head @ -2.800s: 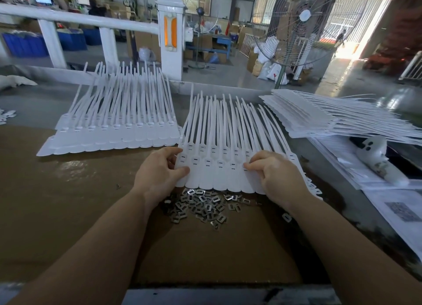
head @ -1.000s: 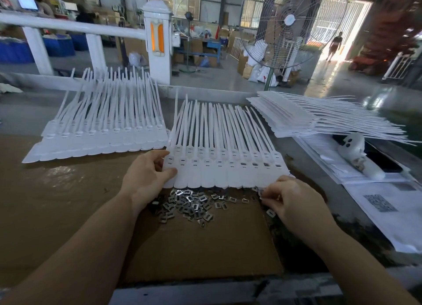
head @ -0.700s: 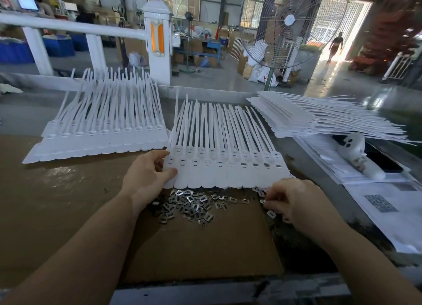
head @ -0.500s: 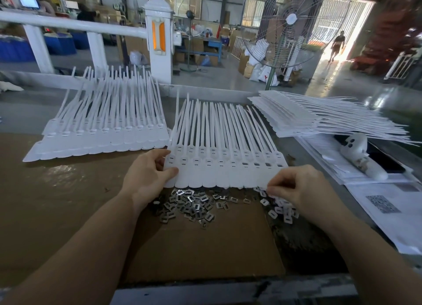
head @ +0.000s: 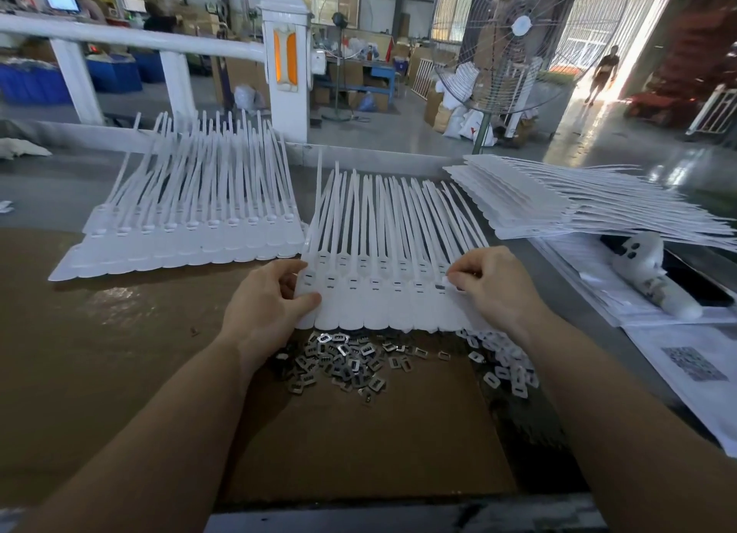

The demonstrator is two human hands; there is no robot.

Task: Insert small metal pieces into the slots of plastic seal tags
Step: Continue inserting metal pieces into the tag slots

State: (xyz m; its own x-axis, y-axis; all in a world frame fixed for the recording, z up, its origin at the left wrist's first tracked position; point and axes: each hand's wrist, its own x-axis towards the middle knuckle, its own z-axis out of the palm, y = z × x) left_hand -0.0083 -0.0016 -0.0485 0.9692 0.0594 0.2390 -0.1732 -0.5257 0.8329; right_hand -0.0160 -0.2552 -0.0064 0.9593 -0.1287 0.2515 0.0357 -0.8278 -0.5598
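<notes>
A joined strip of white plastic seal tags (head: 379, 293) lies flat in front of me, tails pointing away. My left hand (head: 265, 305) grips its left edge, thumb on top. My right hand (head: 492, 285) is at the strip's right end, fingertips pinched together over a slot where a small metal piece (head: 440, 288) shows. A loose heap of small metal pieces (head: 347, 363) lies just below the strip on the brown cardboard (head: 359, 433). More pieces (head: 504, 367) are scattered to the right, beside my right wrist.
A second tag strip (head: 191, 229) lies at the left and a stack of strips (head: 578, 205) at the right. Printed papers (head: 694, 365) and a white ghost-shaped object (head: 654, 273) sit far right. A white railing (head: 283, 57) and a standing fan (head: 506, 41) are behind the table.
My right hand rose from the scattered metal pieces at the lower right to the slots at the strip's right end. My left hand kept its hold on the left edge.
</notes>
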